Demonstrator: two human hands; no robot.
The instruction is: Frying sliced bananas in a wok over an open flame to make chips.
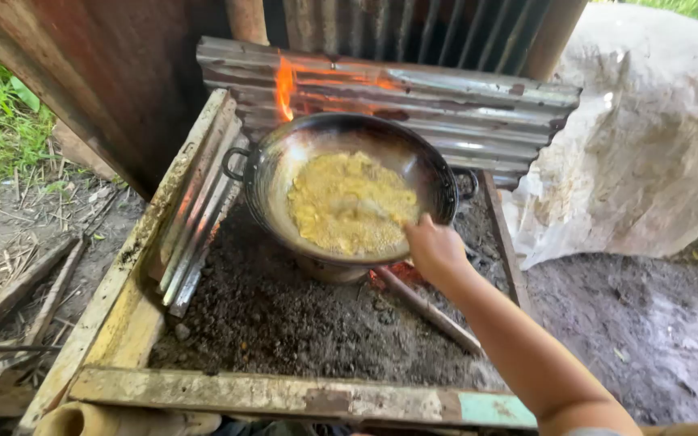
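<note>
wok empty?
No, the wok holds a yellow crumbly mass, and the right hand reaches its near rim over the fire.

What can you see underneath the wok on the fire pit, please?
Under the wok, glowing embers and a stick show on ash. Its support is hidden.

Your right hand (pixel 436 249) sits at the near rim of the wok (pixel 349 194), with open ash bed (pixel 284 315) below and to its left to pass over. Flames (pixel 286 85) lick up behind the wok against the corrugated metal sheet (pixel 446 101), closing off the far side. A wooden frame (pixel 284 394) bounds the near edge, and a firewood stick (pixel 430 311) slants beneath your forearm.
</note>
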